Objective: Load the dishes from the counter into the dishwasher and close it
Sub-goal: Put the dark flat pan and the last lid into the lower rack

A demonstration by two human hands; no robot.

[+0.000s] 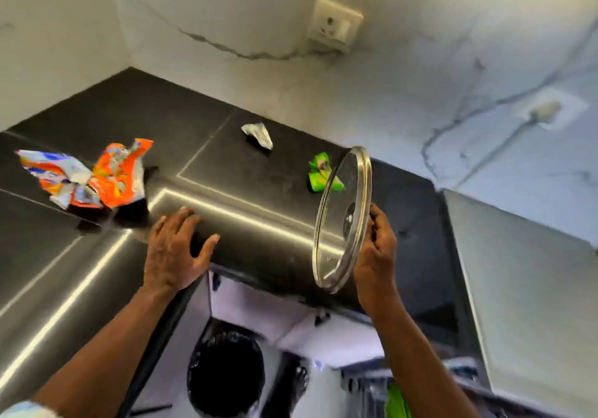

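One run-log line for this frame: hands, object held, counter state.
right hand: grips glass lid, tilted on edge | left hand: flat on counter edge | counter: wrappers only

Brightness: moderately bright, warm cast on the wall point(259, 22) above and left of the grip, cooler grey to its right.
Light source: overhead, not in view; cannot tell its exact place.
Glare: long bright streaks run across the dark desk point(97, 275) left of the grip; the glass lid point(339, 220) held in the right hand point(375, 255) shows a bright rim and faint reflections.
Shadows: soft dark patches under the orange wrapper point(116, 175), far left of the grip, and under the left hand point(174, 252).
Blur: motion smear on the socket point(547, 110) up and right of the grip, and on the lower right corner.
Distortion: wide-angle bending; desk edges curve and splay towards the frame borders.
Focus: floor and bin point(226, 375) below the grip are soft and dim.
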